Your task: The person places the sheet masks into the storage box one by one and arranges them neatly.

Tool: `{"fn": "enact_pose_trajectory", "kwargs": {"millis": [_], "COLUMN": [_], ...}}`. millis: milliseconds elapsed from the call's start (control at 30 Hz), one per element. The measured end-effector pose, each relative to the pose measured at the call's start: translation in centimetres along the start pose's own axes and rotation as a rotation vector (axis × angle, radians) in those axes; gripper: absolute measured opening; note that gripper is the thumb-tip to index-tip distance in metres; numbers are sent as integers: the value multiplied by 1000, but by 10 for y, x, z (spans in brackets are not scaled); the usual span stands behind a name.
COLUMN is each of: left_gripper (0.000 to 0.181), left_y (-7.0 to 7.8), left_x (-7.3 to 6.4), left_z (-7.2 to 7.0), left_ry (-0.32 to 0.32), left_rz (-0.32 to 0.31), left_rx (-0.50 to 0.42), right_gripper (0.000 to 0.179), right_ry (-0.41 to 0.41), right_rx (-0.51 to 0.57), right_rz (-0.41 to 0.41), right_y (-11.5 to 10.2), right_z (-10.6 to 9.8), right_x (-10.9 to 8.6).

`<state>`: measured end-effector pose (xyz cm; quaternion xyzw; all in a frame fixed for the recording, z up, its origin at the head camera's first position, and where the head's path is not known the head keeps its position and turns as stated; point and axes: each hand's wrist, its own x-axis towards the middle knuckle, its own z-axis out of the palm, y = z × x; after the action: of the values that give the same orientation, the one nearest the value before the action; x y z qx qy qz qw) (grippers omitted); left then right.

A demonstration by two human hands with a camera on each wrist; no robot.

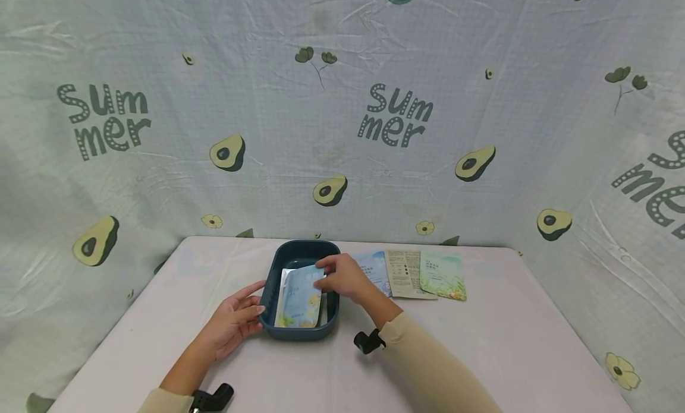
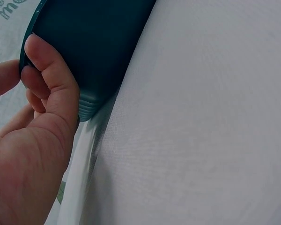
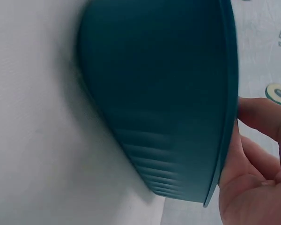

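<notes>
A dark blue-green plastic basin (image 1: pixel 301 334) stands on the table with flat sachets inside. On top lies a light-blue sachet (image 1: pixel 301 297) with a yellow and green print at its lower edge. My right hand (image 1: pixel 342 276) reaches over the basin's right rim and pinches that sachet's upper right edge. A silvery-white sachet (image 1: pixel 280 300) shows partly beneath it. At the basin's left side my left hand (image 1: pixel 235 321) holds the rim, and the left wrist view shows its fingers against the wall (image 2: pixel 98 42). The right wrist view hides the sachet behind the basin.
Right of the basin lie a blue sachet (image 1: pixel 377 271), a beige printed sachet (image 1: pixel 405 273) and a green sachet (image 1: pixel 443 275), side by side and partly overlapping. A white cloth covers the table (image 1: pixel 514 341). Behind it hangs a patterned curtain (image 1: pixel 267 116).
</notes>
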<state>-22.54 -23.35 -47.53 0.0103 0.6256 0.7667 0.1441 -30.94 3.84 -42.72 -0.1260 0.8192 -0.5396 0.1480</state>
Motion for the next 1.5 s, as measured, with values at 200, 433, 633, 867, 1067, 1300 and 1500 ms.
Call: {"fn": "enact_pose_trajectory", "kwargs": {"millis": [200, 433, 633, 867, 1067, 1300, 1500], "left_gripper": [73, 73, 73, 72, 73, 73, 72], "left_y": [0, 1, 1, 1, 0, -1, 0], "left_x": [1, -1, -1, -1, 0, 0, -1], "left_z": [0, 1, 1, 1, 0, 1, 1], "left_ry": [-5, -4, 1, 1, 8, 3, 7], "left_rz": [1, 1, -4, -5, -7, -2, 2], "left_rx": [-14, -3, -7, -5, 3, -7, 0], "right_gripper": [44, 41, 40, 39, 36, 35, 42], "right_ry": [51, 10, -19, -20, -43, -57, -36], "right_rx": [-169, -235, -282, -320, -353, -358, -307], "right_rz": [-38, -69, -93, -125, -134, -133, -114], "right_y": [3, -2, -3, -4, -8, -8, -9], "right_z": [0, -3, -5, -4, -5, -6, -7], "right_x": [3, 2, 3, 3, 1, 2, 3]}}
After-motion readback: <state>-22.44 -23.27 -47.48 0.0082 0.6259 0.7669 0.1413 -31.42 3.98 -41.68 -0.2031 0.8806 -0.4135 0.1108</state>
